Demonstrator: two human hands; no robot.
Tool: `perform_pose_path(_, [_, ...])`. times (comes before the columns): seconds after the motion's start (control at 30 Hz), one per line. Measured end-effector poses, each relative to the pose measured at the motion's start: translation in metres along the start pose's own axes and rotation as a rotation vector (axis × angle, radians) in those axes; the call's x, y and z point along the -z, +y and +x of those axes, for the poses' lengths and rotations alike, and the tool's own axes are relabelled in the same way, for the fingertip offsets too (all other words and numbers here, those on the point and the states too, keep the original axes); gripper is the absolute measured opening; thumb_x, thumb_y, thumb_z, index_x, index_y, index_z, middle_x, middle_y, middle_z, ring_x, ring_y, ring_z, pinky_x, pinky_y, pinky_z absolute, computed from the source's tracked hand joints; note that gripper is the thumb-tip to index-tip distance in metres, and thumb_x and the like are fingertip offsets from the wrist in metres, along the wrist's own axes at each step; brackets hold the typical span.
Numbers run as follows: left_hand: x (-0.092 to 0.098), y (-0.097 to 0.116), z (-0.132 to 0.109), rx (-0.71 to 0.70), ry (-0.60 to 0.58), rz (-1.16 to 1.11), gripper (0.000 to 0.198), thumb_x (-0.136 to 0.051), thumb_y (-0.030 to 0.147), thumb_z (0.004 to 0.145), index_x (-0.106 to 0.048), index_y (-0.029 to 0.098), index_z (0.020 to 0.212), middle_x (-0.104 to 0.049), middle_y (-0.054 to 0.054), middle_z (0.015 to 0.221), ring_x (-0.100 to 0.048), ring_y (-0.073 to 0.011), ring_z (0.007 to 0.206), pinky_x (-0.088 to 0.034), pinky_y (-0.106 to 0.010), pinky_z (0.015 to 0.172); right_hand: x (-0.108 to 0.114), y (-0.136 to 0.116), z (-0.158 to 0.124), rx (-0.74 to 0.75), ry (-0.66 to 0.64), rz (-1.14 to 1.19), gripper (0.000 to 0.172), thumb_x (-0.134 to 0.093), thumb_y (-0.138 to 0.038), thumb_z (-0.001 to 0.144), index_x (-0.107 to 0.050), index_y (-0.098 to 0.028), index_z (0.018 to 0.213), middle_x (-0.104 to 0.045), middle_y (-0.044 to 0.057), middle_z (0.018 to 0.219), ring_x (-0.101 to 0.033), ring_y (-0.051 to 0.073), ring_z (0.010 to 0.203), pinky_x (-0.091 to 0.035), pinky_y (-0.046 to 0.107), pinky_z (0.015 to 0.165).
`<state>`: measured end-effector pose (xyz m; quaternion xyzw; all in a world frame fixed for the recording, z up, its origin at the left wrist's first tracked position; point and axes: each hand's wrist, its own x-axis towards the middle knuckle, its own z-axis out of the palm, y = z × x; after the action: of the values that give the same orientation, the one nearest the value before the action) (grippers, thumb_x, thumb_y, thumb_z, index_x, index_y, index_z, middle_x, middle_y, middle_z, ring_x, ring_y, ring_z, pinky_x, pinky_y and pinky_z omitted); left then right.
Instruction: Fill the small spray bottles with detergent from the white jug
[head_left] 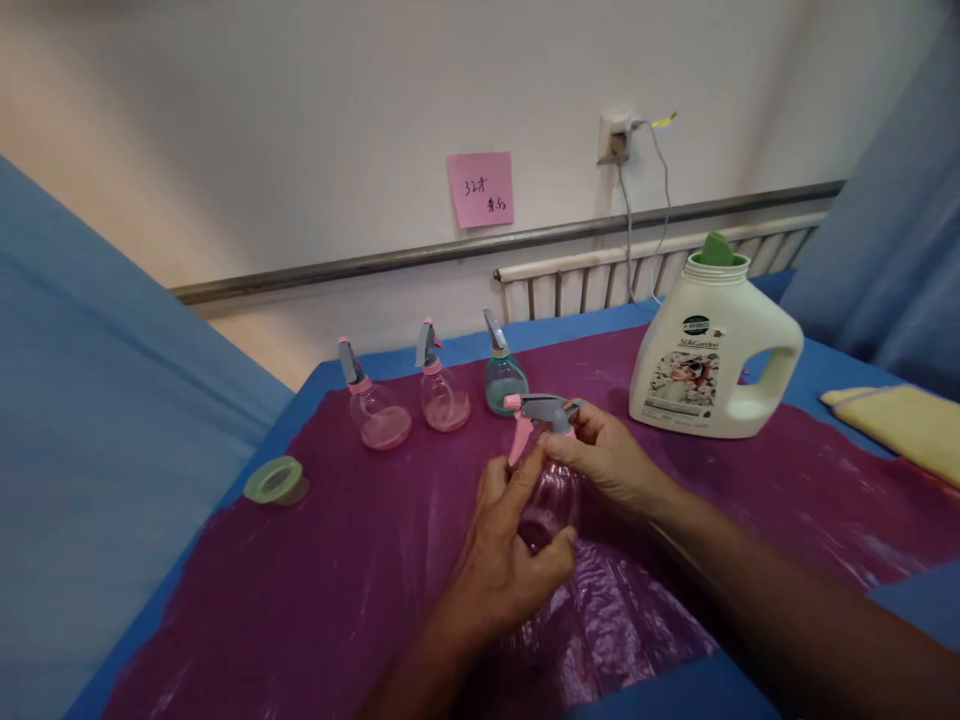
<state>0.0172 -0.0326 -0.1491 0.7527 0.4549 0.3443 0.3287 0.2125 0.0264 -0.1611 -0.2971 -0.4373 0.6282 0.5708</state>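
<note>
A clear pink spray bottle point(553, 495) is upright between my two hands near the middle of the view. My left hand point(504, 555) is wrapped round its body, with the index finger reaching up by the neck. At the top, my right hand point(611, 460) grips the grey spray head point(546, 410), which has a pink nozzle and trigger pointing left. Behind stand two pink spray bottles point(381, 420) point(445, 402) and a teal one point(506, 383), all with grey spray heads and some liquid inside.
A large cream detergent jug point(686, 340) stands right of my hands. A green cap point(276, 482) lies at the left on the purple sheet point(337, 590). A yellow cloth point(904, 420) is at the right edge. Behind the table are a wall rail point(360, 263) and cables.
</note>
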Motion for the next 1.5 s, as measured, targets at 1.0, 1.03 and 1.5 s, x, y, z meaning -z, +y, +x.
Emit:
perform_pose_path(1.0, [0.015,0.011,0.002,0.281,-0.241,-1.012,0.085,-0.1,0.042,0.078,-0.065,0.023,0.153,-0.077,-0.01,0.119,-0.072,-0.0194,0.091,-0.056,-0.027,0.076,0.015,-0.038,-0.003,-0.015,-0.291,0.157,0.049,-0.105,-0.051,0.086,-0.088,-0.029,0.126,-0.087,0.006,0.119,-0.08,0.026,0.113,-0.058,0.044,0.114])
perform_pose_path(1.03, [0.014,0.011,0.002,0.276,-0.238,-1.02,0.082,-0.1,0.043,0.078,-0.067,0.023,0.15,-0.077,-0.009,0.118,-0.072,-0.0193,0.092,-0.056,-0.027,0.077,0.014,-0.037,-0.003,-0.013,-0.282,0.157,0.049,-0.105,-0.051,0.085,-0.088,-0.028,0.125,-0.087,0.006,0.119,-0.08,0.026,0.114,-0.059,0.044,0.113])
perform_pose_path(1.5, [0.01,0.016,0.005,0.132,-0.05,-0.49,0.087,-0.084,0.026,0.088,-0.057,0.032,0.171,-0.067,-0.011,0.163,-0.068,-0.035,0.144,-0.053,-0.054,0.127,0.006,-0.023,0.004,-0.046,-0.125,0.168,0.053,-0.113,-0.046,0.073,-0.086,-0.024,0.113,-0.083,0.003,0.099,-0.073,0.019,0.089,-0.061,0.033,0.087])
